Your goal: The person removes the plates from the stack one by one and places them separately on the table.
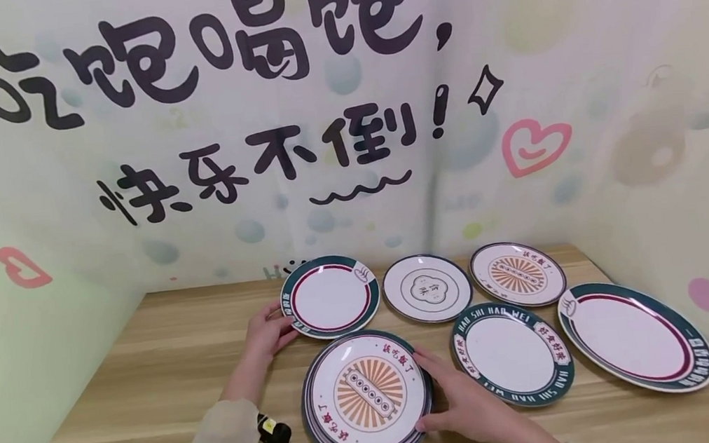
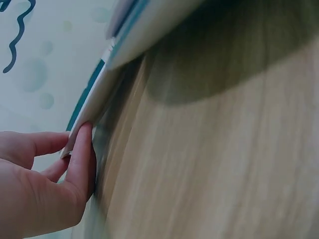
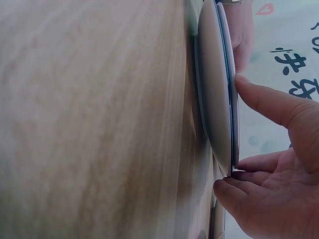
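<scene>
At the back left, my left hand (image 1: 266, 335) pinches the left rim of a white plate (image 1: 332, 297) with a green band and a red ring. In the left wrist view, the thumb lies on one side of that plate's rim (image 2: 89, 102) and the fingers on the other. My right hand (image 1: 472, 405) holds the right side of a stack of plates (image 1: 370, 396) in front; its top plate bears an orange sunburst and red characters. In the right wrist view, the thumb presses the top plate's edge and the fingertips are at the stack's rim (image 3: 227, 149).
Right of the stack lie a green-rimmed lettered plate (image 1: 512, 354) and a larger oval plate (image 1: 637, 337). Behind them are a plate with a cloud-shaped emblem (image 1: 427, 289) and another sunburst plate (image 1: 517, 274). A small black object (image 1: 274, 434) is beside the left sleeve. A printed curtain (image 1: 355, 228) backs the wooden table (image 1: 153, 380).
</scene>
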A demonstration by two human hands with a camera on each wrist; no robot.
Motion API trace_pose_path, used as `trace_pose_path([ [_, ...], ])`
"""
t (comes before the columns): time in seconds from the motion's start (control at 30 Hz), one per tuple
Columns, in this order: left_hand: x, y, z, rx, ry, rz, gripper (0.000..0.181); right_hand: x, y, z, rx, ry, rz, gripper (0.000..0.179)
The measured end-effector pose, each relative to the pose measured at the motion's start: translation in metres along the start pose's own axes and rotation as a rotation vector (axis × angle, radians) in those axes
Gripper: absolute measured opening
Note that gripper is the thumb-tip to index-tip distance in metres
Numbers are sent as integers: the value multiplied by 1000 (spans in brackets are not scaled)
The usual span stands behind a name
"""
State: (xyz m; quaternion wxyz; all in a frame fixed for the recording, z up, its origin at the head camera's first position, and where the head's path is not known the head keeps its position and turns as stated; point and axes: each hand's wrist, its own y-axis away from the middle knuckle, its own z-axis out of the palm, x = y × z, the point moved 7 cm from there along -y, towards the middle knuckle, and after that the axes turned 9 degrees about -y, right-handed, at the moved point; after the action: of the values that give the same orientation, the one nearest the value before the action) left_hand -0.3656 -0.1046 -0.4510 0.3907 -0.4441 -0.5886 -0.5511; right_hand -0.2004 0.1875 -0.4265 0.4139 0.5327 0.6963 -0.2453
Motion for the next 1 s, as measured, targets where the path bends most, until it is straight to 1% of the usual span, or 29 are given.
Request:
trace_pose_path([
  [0.23,0,-6,-6,62,-160,41,53,-4,-2,-1,-6,0,-8,98],
  [0.33,0,-5,-6,74,-195,55,53,-4,-2,-1,-8,1,-13,98],
  [0.43,-1,-2,-5,58,-223,72,54,-2,-1,0,-11,4,-9,99],
  [0.53,-2,2,-4,31,-224,87,55,-1,1,1,-12,4,-10,99],
  [0.67,-2,8,-7,15,-241,105,55,0,1,2,-13,2,-11,99],
  [0.87,2,23,-9,-30,-389,149,55,0,-1,1,-8,1,11,100],
  [1.0,6,38,-8,-64,-437,158,54,-1,-2,1,0,4,14,100],
])
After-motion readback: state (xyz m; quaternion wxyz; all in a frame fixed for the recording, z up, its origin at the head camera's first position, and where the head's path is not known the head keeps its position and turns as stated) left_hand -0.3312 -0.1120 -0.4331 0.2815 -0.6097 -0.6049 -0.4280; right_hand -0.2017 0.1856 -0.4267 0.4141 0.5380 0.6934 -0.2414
